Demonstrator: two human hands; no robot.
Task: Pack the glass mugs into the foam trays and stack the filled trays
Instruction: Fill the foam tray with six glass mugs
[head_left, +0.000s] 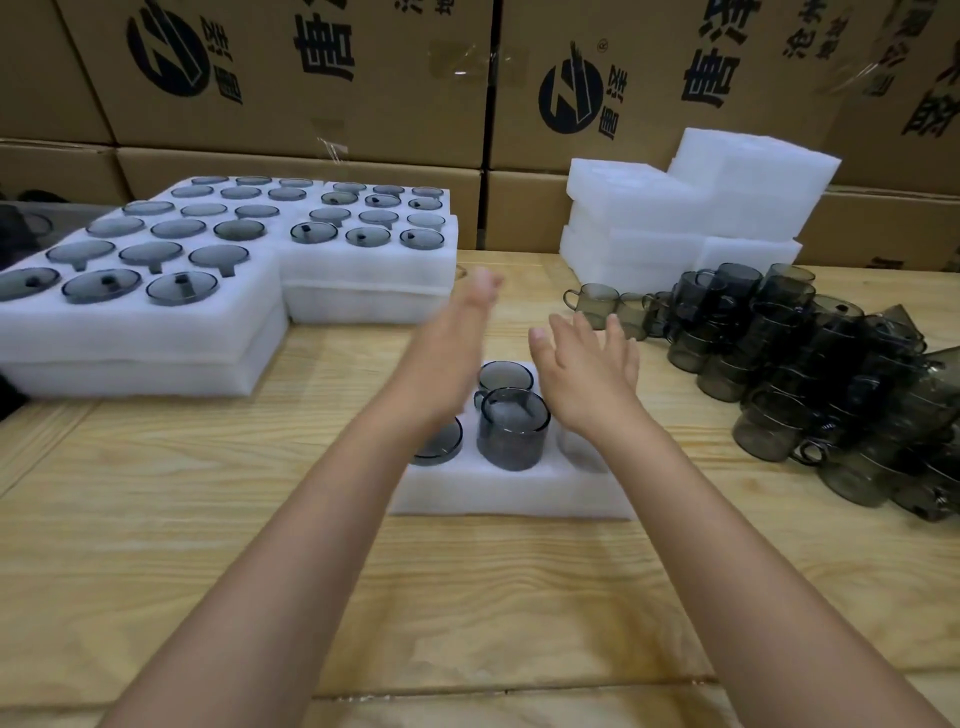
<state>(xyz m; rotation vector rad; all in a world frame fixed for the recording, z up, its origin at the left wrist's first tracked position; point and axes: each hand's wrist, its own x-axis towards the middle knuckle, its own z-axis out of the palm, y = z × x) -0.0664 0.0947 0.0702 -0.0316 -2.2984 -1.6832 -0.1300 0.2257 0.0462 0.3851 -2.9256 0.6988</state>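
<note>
The heap of loose glass mugs (831, 374) lies on the table (208, 519) to our right; the partly filled foam tray (509, 493) sits straight ahead. Our left hand (452, 353) and right hand (587, 374) hover above it, fingers straight, holding nothing. The right one is nearer to the heap.

My left hand (452, 343) is blur-smeared and, with my right hand (587, 374), hides several pockets of the foam tray (498, 493). The mug pile (831, 374) runs off the right edge.

Packing warehouse: stacked printed cartons (291, 78) behind a wooden bench (208, 519).
</note>
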